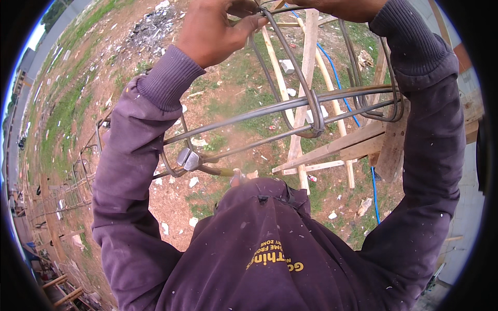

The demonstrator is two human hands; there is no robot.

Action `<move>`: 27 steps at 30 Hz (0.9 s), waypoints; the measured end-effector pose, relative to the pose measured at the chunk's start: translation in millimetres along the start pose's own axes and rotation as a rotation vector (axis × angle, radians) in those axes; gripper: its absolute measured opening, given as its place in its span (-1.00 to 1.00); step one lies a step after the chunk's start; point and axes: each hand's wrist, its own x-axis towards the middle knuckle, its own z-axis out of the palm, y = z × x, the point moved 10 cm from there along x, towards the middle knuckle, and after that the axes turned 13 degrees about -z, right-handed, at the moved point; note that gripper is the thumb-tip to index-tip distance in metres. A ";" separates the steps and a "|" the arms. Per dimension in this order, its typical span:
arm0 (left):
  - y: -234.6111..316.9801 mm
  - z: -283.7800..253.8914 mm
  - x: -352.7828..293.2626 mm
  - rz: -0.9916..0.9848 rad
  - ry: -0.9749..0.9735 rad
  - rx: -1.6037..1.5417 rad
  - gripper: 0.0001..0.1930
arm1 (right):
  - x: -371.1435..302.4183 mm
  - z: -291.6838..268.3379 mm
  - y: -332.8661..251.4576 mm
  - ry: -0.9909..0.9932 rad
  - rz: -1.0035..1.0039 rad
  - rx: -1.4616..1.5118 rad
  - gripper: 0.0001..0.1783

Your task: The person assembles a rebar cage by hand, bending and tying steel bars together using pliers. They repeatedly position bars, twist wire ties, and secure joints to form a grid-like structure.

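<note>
A cage of steel reinforcing bars (233, 119) runs across in front of me, with bent stirrups around its long bars. At the top edge my left hand (210, 33) is closed, thumb and fingers pinching the upper corner of a stirrup (293, 62). My right hand (340, 6) is beside the same upper part of the cage; the picture's edge cuts it off and its fingers are mostly hidden. A tool with a blocky silver head (189, 158) and a partly yellow handle rests on the lower bars near my left forearm.
Wooden props and planks (308, 67) stand under and beside the cage at right. A blue hose (374, 194) trails over ground strewn with rubble and grass. More rebar cages (78, 179) lie at far left. A grey wall (461, 207) borders the right.
</note>
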 end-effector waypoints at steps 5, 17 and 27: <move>-16.2 5.0 5.7 0.031 -0.071 -0.148 -0.41 | -11.9 -2.0 -30.6 0.054 -0.028 0.015 -0.83; -17.4 1.0 11.0 -0.114 -0.063 -0.143 -0.43 | -1.4 125.4 -204.4 -0.196 -0.428 0.132 -0.58; -25.9 -6.8 6.9 -0.113 -0.118 -0.049 -0.70 | -7.5 10.6 -157.0 0.198 -0.398 0.304 -0.66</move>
